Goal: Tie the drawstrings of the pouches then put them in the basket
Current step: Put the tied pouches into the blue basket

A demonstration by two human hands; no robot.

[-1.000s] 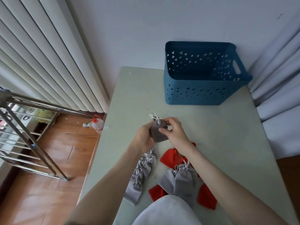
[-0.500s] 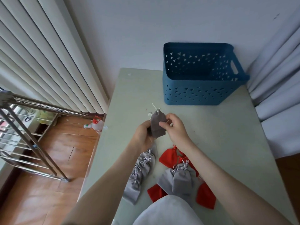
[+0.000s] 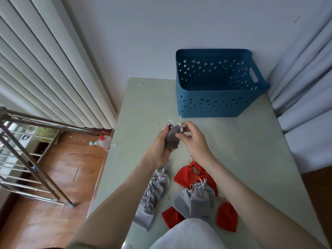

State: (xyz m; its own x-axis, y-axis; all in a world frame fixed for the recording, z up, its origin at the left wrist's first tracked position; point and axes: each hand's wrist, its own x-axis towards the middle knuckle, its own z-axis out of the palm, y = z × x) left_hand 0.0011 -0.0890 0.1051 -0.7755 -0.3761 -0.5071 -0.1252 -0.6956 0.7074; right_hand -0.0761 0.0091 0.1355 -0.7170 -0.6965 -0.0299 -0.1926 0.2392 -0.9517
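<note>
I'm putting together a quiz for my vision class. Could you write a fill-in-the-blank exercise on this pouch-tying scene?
1. The left hand and right hand together hold a pouch coloured ___.
2. The basket at the far end of the table is coloured ___.
3. Beside the grey pouches lying on the table are others coloured ___.

Missing words: grey; blue; red.

Bare tabletop (image 3: 233, 141) lies between the held pouch (image 3: 171, 139) and the basket (image 3: 215, 103), whose near wall rises ahead.
</note>
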